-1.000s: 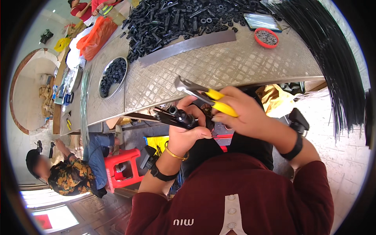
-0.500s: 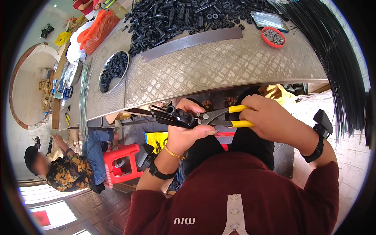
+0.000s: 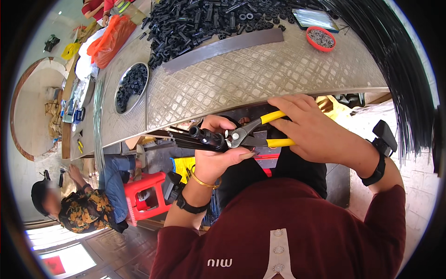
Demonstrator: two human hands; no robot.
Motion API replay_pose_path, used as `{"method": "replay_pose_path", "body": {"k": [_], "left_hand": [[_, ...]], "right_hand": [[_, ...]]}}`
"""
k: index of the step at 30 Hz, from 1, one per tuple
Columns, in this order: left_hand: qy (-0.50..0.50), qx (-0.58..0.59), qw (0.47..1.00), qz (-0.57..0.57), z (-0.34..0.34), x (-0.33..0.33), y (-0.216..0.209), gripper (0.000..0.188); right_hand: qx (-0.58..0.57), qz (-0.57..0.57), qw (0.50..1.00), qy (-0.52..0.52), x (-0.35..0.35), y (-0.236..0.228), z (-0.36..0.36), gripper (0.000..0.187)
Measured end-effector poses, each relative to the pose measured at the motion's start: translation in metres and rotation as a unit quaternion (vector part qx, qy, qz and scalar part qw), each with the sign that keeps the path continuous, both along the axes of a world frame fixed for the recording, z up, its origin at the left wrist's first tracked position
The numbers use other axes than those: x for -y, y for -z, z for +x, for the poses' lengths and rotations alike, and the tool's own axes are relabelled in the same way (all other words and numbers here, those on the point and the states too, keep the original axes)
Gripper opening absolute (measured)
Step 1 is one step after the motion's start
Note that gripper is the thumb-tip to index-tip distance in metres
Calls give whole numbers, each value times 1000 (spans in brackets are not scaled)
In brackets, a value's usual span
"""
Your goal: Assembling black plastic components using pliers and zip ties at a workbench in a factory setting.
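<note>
Here, our left hand (image 3: pixel 214 160) curls fingers round black tubular part (image 3: pixel 213 140) and thin black rods (image 3: pixel 186 140), just off near side of table (image 3: pixel 260 69). Our right hand (image 3: pixel 309 128) grips yellow-handled pliers (image 3: pixel 239 134), handles spread, head right by tubular part; whether they touch, we cannot tell. On table we see heap of black parts (image 3: pixel 195 30), grey metal strip (image 3: pixel 227 50), red bowl (image 3: pixel 320 48) with silvery bits.
</note>
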State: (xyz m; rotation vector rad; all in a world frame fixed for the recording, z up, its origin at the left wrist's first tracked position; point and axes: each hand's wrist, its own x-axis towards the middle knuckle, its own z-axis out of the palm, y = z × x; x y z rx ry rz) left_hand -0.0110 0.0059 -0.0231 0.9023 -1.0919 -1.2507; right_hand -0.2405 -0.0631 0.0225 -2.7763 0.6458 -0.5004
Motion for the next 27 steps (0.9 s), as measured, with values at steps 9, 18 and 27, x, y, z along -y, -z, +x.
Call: {"method": "replay_pose_path", "body": {"k": [9,18,27], "left_hand": [[-34,59,997,-37,0,-1,0,51],[-74,90,993,13,3,-1,1,39],[-38,32,999,-1,6,0,-6,43]], "right_hand": [[-38,-35,999,-4,0,0,2,22],[-97,-23,995,7,-5,1,8,22],[-11,-39,999,33,-6,7,16,23]]}}
